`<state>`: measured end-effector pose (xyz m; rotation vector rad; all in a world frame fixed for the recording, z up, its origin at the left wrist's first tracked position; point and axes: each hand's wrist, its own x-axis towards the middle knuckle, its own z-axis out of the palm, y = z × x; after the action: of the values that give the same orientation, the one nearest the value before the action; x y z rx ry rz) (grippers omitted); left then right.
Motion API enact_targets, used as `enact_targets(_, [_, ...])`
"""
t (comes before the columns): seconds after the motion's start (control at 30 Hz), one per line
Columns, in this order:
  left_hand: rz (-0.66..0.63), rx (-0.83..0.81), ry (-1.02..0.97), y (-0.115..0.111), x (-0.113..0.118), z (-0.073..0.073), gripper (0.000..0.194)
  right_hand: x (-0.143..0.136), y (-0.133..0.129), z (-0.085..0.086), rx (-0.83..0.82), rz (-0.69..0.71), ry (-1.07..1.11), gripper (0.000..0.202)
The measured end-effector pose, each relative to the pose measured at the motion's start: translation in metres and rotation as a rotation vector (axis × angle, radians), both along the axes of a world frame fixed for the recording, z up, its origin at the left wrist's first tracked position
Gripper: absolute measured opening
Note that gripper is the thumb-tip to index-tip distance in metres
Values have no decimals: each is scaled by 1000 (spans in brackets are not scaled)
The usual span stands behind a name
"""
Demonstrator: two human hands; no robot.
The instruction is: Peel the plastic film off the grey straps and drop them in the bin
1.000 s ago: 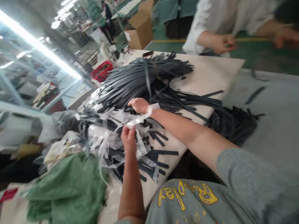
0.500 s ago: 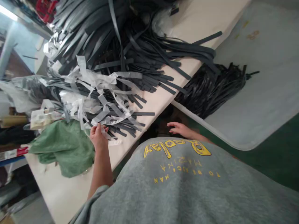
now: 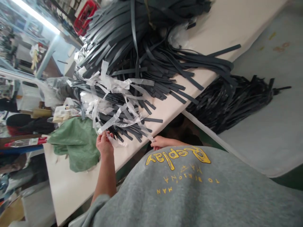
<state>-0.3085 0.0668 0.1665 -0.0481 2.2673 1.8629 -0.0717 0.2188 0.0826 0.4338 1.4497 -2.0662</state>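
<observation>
My left hand (image 3: 104, 144) is closed on white tape strips (image 3: 111, 121) at the near end of a tangled white heap. At the table's front edge, my right hand (image 3: 158, 142) pinches the end of another thin white strip (image 3: 147, 131). The white strips lie loosely over a bunch of dark grey flat straps (image 3: 127, 130), whose cut ends point toward me. More dark grey straps (image 3: 163, 85) fan out behind them, and a large bundle (image 3: 113, 37) is piled at the back of the table.
A green cloth (image 3: 75, 143) lies left of my left hand on the white table (image 3: 71, 192). To the right, a large pale bin (image 3: 258, 135) holds a heap of black strips (image 3: 227, 104). A plastic bottle (image 3: 25, 142) and a red basket (image 3: 85, 17) are farther off.
My right hand has moved left to the table edge and closed on a white strip end; it was open and empty before. My left hand stays on the white strips. The view has shifted.
</observation>
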Motion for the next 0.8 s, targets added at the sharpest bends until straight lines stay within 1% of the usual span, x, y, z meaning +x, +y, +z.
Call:
enact_targets(0.07, [9, 20, -11, -1, -8, 4, 29, -4, 17, 20, 75, 62, 21, 20])
enact_targets(0.1, [3, 28, -26, 2, -13, 7, 29, -12, 29, 32, 106, 92, 42, 18])
enact_targets(0.13, [-21, 31, -46, 9, -19, 9, 29, -26, 43, 45, 142, 117, 72, 18])
enact_targets(0.2, [-131, 15, -68, 33, -36, 18, 29, -72, 77, 78, 235, 136, 155, 21])
enact_targets(0.27, [-297, -28, -11, 69, -62, 32, 28, -135, 110, 119, 352, 118, 260, 24])
enact_targets(0.3, [-368, -47, 57, 90, -80, 43, 26, -169, 124, 142, 407, 90, 317, 26])
enact_targets(0.33, [-406, -57, 152, 110, -101, 56, 22, -203, 137, 168, 447, 51, 386, 26])
enact_targets(0.4, [-378, -40, 334, 147, -151, 87, 14, -261, 157, 220, 482, -73, 538, 24])
enact_targets(0.43, [-345, -27, 410, 162, -177, 103, 11, -283, 165, 244, 472, -140, 607, 22])
enact_targets(0.47, [-302, -61, 545, 175, -204, 119, 8, -301, 173, 265, 469, -207, 664, 24])
enact_targets(0.5, [-269, -117, 671, 186, -229, 134, 9, -314, 181, 283, 540, -252, 708, 28])
enact_targets(0.53, [-222, -200, 761, 195, -252, 148, 13, -323, 190, 297, 676, -267, 719, 32])
enact_targets(0.57, [-178, -318, 814, 203, -272, 159, 17, -327, 199, 308, 857, -255, 690, 35])
enact_targets(0.6, [-138, -465, 823, 210, -288, 169, 20, -328, 208, 315, 1049, -220, 618, 38])
enact_targets(0.63, [-137, -638, 787, 214, -300, 176, 25, -325, 219, 321, 1225, -172, 510, 43])
enact_targets(0.67, [-144, -824, 702, 217, -309, 180, 31, -320, 229, 325, 1361, -127, 391, 47])
enact_targets(0.7, [-167, -970, 639, 218, -313, 182, 38, -311, 240, 328, 1450, -104, 286, 51])
enact_targets(0.73, [-183, -1077, 582, 215, -315, 181, 45, -300, 250, 332, 1517, -102, 213, 54])
enact_targets(0.77, [-170, -1145, 545, 208, -314, 178, 52, -286, 260, 335, 1599, -114, 172, 55])
enact_targets(0.8, [-144, -1165, 564, 198, -311, 173, 61, -268, 269, 337, 1683, -145, 157, 54])
